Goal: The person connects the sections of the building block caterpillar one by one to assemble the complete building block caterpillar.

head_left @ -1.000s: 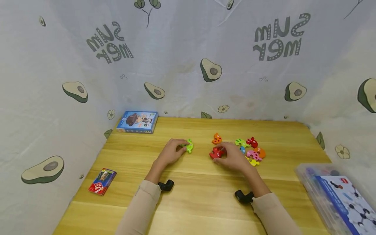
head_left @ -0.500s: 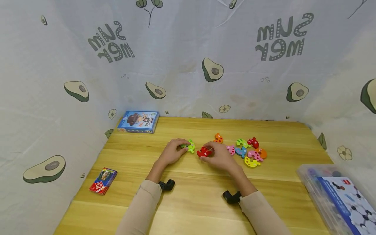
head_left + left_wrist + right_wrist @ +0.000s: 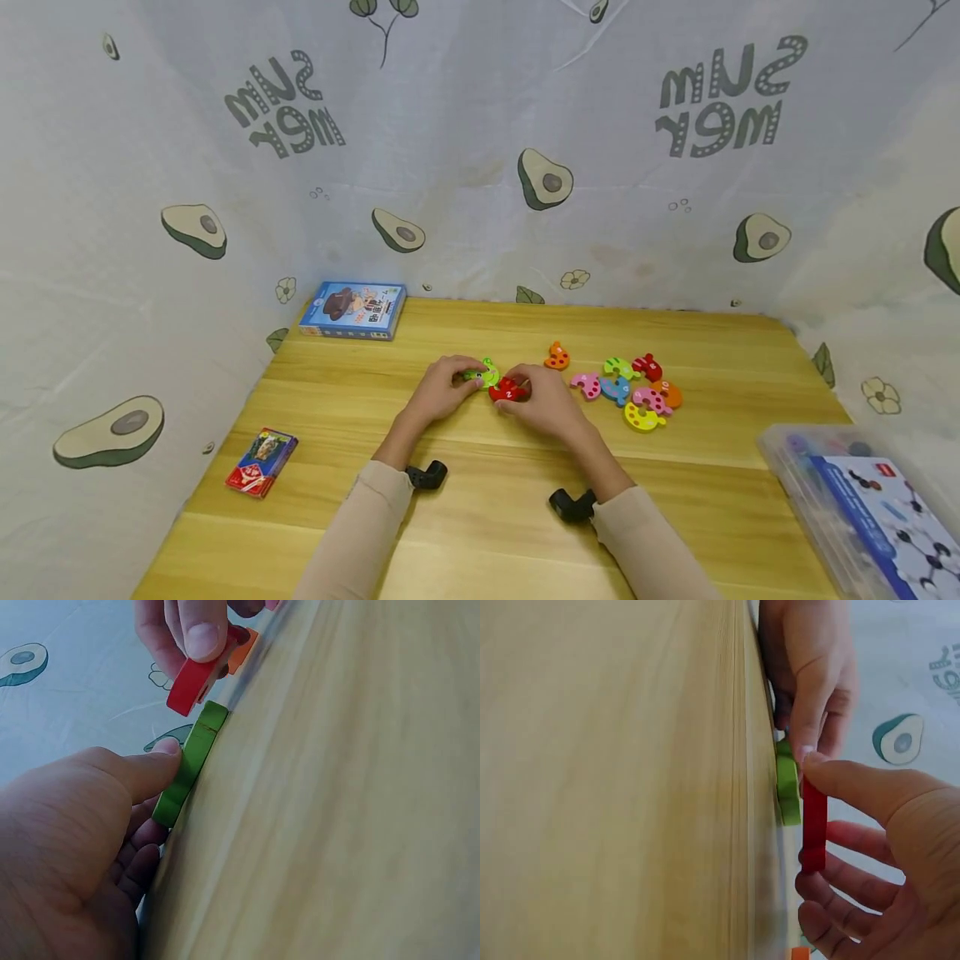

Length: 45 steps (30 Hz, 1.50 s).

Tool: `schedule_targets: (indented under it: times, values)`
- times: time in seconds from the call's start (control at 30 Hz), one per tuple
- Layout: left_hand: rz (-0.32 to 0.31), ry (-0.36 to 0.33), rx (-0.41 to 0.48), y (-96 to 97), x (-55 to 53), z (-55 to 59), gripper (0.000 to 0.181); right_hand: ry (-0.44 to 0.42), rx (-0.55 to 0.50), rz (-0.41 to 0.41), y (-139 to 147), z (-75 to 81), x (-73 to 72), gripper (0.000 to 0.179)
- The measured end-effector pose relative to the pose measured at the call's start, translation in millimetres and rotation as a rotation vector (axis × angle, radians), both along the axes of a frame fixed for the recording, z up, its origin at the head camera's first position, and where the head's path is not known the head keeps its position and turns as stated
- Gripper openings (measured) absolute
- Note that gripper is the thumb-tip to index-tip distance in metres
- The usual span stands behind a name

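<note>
My left hand [image 3: 437,392] pinches a light green puzzle piece [image 3: 489,372] with a drawn face, its thumb along the near edge in the left wrist view. The green piece lies flat on the wooden table. Between thumb and fingers, my right hand [image 3: 546,402] holds a red puzzle piece [image 3: 506,391] marked 2. In the left wrist view the red piece [image 3: 196,681] hovers just above the tabletop, close to the end of the green piece [image 3: 193,761]. From the right wrist, the red piece [image 3: 814,825] appears edge-on, partly overlapping the green one [image 3: 787,784].
Right of my hands lie several more coloured puzzle pieces, among them orange [image 3: 557,357], pink [image 3: 587,385], blue [image 3: 616,389] and yellow [image 3: 642,417]. A blue box [image 3: 354,311] sits at the back left, a small card pack [image 3: 262,463] nearer. A clear plastic case [image 3: 806,492] stands at the right.
My right hand has carried the red piece leftward, up beside the green piece. Pink and blue pieces it had covered now show. My left hand has stayed in place on the green piece.
</note>
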<state>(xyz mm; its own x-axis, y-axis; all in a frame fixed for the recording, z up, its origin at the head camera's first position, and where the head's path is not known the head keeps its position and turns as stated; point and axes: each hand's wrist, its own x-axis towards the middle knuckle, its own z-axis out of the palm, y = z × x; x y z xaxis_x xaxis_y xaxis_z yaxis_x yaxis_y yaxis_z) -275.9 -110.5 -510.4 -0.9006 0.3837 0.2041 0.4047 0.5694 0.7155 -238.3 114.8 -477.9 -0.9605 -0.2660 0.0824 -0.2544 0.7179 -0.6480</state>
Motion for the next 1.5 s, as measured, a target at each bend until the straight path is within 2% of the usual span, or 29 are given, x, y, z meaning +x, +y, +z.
schedule_targets:
  times: [0.23, 0.6, 0.87, 1.03, 1.13, 1.37, 1.5]
  values:
    - [0.005, -0.011, 0.008, 0.7, -0.5, -0.2, 0.026, 0.018, 0.010, -0.021, -6.4, 1.2, -0.9, 0.043]
    - [0.014, -0.029, 0.007, 0.5, -2.8, -4.0, 0.027, -0.002, 0.040, -0.025, -10.7, -1.1, -5.1, 0.041]
    - [0.045, -0.063, 0.018, 2.4, 0.2, -0.4, 0.033, -0.057, 0.019, -0.031, -10.5, 0.3, -7.9, 0.043]
    - [0.050, -0.053, 0.015, 4.6, 0.6, -0.1, 0.032, -0.104, -0.046, -0.030, 1.1, 3.8, -9.4, 0.042]
    - [0.045, -0.044, 0.030, 6.2, 0.6, 1.1, 0.032, -0.078, -0.058, -0.066, 13.5, 6.1, -13.7, 0.041]
    - [0.052, -0.015, 0.034, 5.5, -0.6, -2.0, 0.026, 0.034, 0.060, -0.132, 45.7, 7.1, -27.4, 0.045]
    - [0.046, -0.007, 0.020, 4.1, 0.5, -3.8, 0.026, 0.007, 0.119, -0.104, 57.1, 6.6, -30.0, 0.052]
